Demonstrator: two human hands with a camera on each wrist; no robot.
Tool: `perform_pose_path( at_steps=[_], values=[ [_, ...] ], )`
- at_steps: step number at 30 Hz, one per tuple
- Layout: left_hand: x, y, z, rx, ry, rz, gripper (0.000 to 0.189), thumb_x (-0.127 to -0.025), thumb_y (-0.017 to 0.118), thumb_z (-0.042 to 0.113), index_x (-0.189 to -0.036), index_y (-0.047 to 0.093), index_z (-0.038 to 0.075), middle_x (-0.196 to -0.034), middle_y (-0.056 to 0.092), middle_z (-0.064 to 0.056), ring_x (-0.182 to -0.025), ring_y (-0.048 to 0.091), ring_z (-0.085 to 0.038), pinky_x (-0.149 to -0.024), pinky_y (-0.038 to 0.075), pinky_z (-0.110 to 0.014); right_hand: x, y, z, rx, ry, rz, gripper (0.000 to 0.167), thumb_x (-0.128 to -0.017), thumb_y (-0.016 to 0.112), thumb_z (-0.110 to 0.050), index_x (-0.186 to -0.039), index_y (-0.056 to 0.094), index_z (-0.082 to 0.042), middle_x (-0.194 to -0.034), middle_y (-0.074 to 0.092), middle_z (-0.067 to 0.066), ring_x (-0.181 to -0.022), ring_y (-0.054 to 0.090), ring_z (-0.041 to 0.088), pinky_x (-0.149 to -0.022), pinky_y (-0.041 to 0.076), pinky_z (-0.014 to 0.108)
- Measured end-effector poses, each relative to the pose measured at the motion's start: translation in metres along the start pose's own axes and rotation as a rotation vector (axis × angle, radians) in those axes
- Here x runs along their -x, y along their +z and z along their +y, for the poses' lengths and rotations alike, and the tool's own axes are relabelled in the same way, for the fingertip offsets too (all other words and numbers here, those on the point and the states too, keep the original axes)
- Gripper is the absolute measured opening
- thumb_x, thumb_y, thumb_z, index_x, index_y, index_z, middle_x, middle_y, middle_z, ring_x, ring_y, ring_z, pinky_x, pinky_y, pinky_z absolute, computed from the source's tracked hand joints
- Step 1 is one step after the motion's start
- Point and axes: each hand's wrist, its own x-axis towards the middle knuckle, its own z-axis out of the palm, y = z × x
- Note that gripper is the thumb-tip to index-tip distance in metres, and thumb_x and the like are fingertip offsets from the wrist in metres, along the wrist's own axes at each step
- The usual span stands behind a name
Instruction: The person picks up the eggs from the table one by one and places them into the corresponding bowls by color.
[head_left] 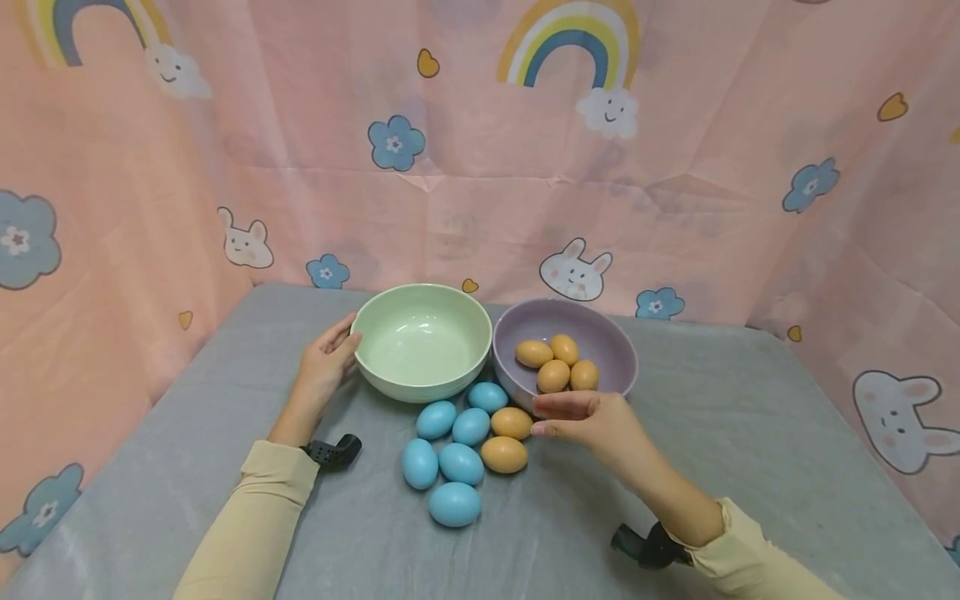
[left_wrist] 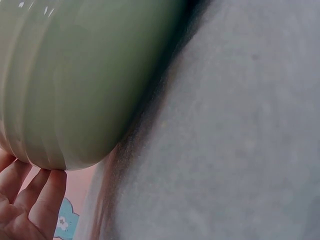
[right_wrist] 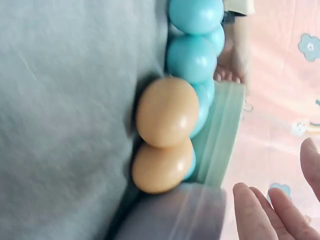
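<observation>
My left hand (head_left: pixel 325 364) rests its fingertips against the left side of a light green bowl (head_left: pixel 420 337); in the left wrist view, fairly straight fingers (left_wrist: pixel 49 202) touch the bowl's ribbed outer wall. Nothing lies in the green bowl. My right hand (head_left: pixel 600 421) hovers at the front of a purple bowl (head_left: pixel 618 346), thumb and fingers apart with nothing between them. Its fingertips are right beside an orange egg (head_left: pixel 512 423). A second orange egg (head_left: pixel 504 455) lies just in front of that one. Several orange eggs (head_left: pixel 553 376) sit inside the purple bowl.
Several blue eggs (head_left: pixel 461 463) cluster on the grey tablecloth (head_left: pixel 360 533) in front of the green bowl, close against the loose orange eggs. The two bowls stand side by side. A pink patterned curtain (head_left: pixel 480 208) encloses the table at the back and sides.
</observation>
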Motion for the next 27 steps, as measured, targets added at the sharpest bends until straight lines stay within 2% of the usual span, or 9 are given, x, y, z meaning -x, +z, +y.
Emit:
perform_pose_path(
  at_steps=[5, 13, 16, 21, 27],
  values=[
    [0.000, 0.000, -0.001, 0.001, 0.004, -0.002, 0.055, -0.104, 0.053, 0.023, -0.155, 0.036, 0.012, -0.161, 0.035, -0.006, -0.145, 0.040, -0.021, -0.107, 0.047, -0.021, 0.003, 0.007, 0.008, -0.013, 0.007, -0.024, 0.044, -0.082, 0.082, -0.021, -0.119, 0.072, 0.000, -0.117, 0.074, 0.013, -0.109, 0.070, 0.020, -0.087, 0.061, 0.022],
    [0.000, 0.000, 0.000, 0.004, 0.007, -0.003, 0.055, -0.104, 0.053, 0.023, -0.154, 0.036, 0.012, -0.161, 0.035, -0.006, -0.145, 0.041, -0.021, -0.108, 0.047, -0.020, 0.004, 0.016, 0.021, -0.020, 0.041, -0.031, 0.043, -0.080, 0.084, -0.020, -0.116, 0.072, 0.000, -0.116, 0.074, 0.013, -0.113, 0.069, 0.026, -0.084, 0.061, 0.021],
    [0.001, 0.000, 0.000, 0.004, 0.004, -0.006, 0.054, -0.104, 0.053, 0.024, -0.154, 0.036, 0.013, -0.161, 0.035, -0.006, -0.145, 0.041, -0.020, -0.109, 0.046, -0.022, 0.004, 0.018, 0.026, -0.036, 0.024, -0.046, 0.043, -0.080, 0.083, -0.016, -0.117, 0.071, 0.003, -0.116, 0.073, 0.017, -0.112, 0.069, 0.029, -0.082, 0.061, 0.020],
    [0.001, 0.000, 0.000, 0.005, 0.002, -0.004, 0.054, -0.104, 0.053, 0.024, -0.154, 0.037, 0.013, -0.161, 0.035, -0.006, -0.145, 0.041, -0.020, -0.109, 0.046, -0.022, 0.003, 0.020, 0.033, -0.050, 0.001, -0.075, 0.046, -0.079, 0.084, -0.013, -0.117, 0.069, 0.008, -0.114, 0.072, 0.022, -0.103, 0.073, 0.028, -0.078, 0.061, 0.018],
    [0.000, -0.001, 0.000, 0.010, 0.014, -0.007, 0.054, -0.104, 0.053, 0.022, -0.155, 0.036, 0.012, -0.161, 0.034, -0.007, -0.146, 0.040, -0.021, -0.108, 0.046, -0.021, 0.001, 0.022, 0.039, -0.069, 0.036, -0.087, 0.045, -0.079, 0.084, -0.012, -0.115, 0.069, 0.010, -0.110, 0.074, 0.021, -0.102, 0.074, 0.026, -0.077, 0.062, 0.021]
  ],
)
